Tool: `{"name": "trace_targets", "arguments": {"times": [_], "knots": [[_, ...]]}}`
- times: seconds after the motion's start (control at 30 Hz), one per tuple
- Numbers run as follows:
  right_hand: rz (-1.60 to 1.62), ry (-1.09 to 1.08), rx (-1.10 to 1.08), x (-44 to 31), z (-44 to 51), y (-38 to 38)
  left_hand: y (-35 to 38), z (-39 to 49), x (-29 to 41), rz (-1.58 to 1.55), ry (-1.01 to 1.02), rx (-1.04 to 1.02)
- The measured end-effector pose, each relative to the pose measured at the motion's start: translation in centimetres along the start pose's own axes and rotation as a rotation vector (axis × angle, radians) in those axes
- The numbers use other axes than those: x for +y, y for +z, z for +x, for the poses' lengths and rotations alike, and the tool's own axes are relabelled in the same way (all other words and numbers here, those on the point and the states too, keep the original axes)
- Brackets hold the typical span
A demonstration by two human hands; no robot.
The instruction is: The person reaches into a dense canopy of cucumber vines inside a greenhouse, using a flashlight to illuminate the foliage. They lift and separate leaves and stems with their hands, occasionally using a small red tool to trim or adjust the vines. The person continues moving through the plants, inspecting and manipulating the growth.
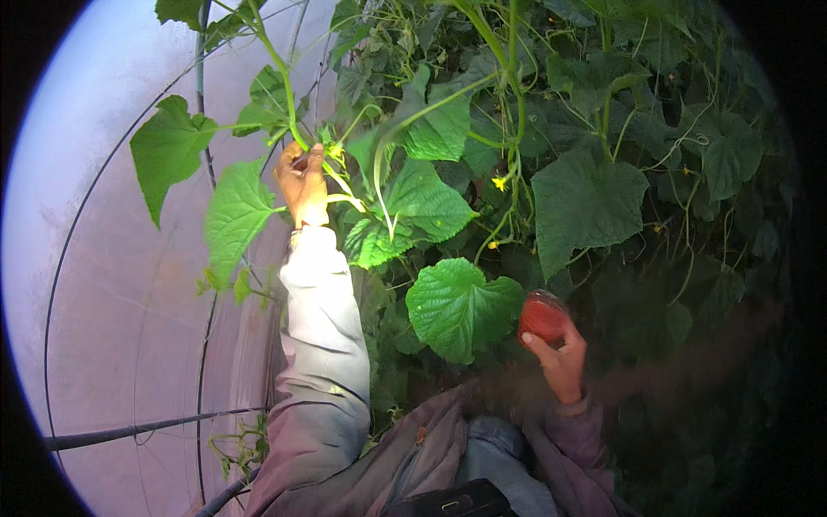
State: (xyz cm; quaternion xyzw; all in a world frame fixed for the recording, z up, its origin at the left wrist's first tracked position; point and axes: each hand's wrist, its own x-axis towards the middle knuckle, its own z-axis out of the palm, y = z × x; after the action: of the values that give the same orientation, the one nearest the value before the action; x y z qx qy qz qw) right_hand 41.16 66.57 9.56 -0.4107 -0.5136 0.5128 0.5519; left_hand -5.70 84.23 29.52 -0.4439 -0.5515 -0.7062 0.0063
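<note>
My left hand is raised and pinches a green cucumber vine stem between thumb and fingers. A small yellow flower sits on the vine just right of the fingertips. Broad leaves hang from the vine beside my left wrist. Lower right, my right hand holds a red rounded object with a shiny top, perhaps a roll of twine or tape; its exact kind cannot be told. A large leaf lies just left of that object, and I cannot tell whether they touch.
A pale plastic greenhouse sheet rises on the left, with a dark pipe and thin wires across it. Dense cucumber foliage fills the middle and right. Another yellow flower hangs there. A black device sits at my front.
</note>
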Motion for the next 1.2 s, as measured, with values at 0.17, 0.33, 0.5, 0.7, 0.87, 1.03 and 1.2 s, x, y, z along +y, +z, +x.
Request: {"name": "trace_targets", "arguments": {"times": [0.17, 0.33, 0.5, 0.7, 0.87, 1.03, 1.2], "knots": [[-0.097, -0.148, -0.063, -3.2, 2.6, 4.1, -1.4, 2.3, -0.3, 0.334, 0.149, -0.165], [-0.199, -0.267, -0.109, -6.6, 4.9, 8.7, -2.0, 2.0, 0.1, 0.499, 0.187, -0.128], [-0.238, -0.324, -0.151, -8.3, 5.6, 13.5, -0.1, 3.3, -0.6, -0.186, 0.003, -0.054], [-0.062, -0.088, -0.391, -9.2, 5.7, 16.6, -0.8, 0.7, 0.7, 0.013, 0.239, -0.075], [-0.077, -0.207, -0.461, -11.2, 6.2, 19.0, -2.2, -3.2, 1.3, 0.320, 0.470, -0.098], [-0.107, -0.327, -0.498, -12.2, 8.5, 21.0, -1.8, -1.4, -0.6, 0.637, 0.769, -0.093], [-0.046, -0.381, -0.467, -10.1, 11.1, 22.8, -2.3, -0.9, -1.0, 0.355, 0.719, -0.084]]}}
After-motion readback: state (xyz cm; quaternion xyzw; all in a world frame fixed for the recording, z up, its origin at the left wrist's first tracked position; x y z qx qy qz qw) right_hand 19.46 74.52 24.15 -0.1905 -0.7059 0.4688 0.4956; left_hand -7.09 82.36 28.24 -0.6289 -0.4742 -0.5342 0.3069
